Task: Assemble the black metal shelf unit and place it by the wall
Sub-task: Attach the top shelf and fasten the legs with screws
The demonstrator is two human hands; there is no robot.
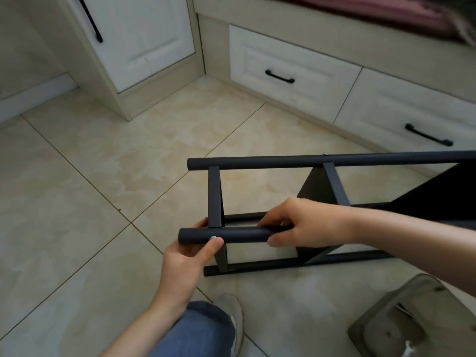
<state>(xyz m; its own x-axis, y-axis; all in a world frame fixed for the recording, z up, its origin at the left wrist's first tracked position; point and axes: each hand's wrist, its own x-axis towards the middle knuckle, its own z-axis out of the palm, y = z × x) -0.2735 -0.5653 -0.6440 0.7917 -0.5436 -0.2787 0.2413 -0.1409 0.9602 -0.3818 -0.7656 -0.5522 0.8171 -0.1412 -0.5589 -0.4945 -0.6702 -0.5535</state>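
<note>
Your right hand (309, 222) wraps the near tube (242, 234); left hand (188, 261) pinches its end, thumb on the screw (213, 237), which may slip crooked.

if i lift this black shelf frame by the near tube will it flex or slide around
Probably stiff: the black shelf frame is round tubes tied by flat crossbars. Likely light for its size, being mostly open gaps. Pushed, it would probably slide, since smooth tubes rest on glossy floor tiles.

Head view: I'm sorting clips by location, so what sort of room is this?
Probably a home bedroom: white drawers under a raised platform, a reddish blanket on top, a tall cupboard door.
</note>
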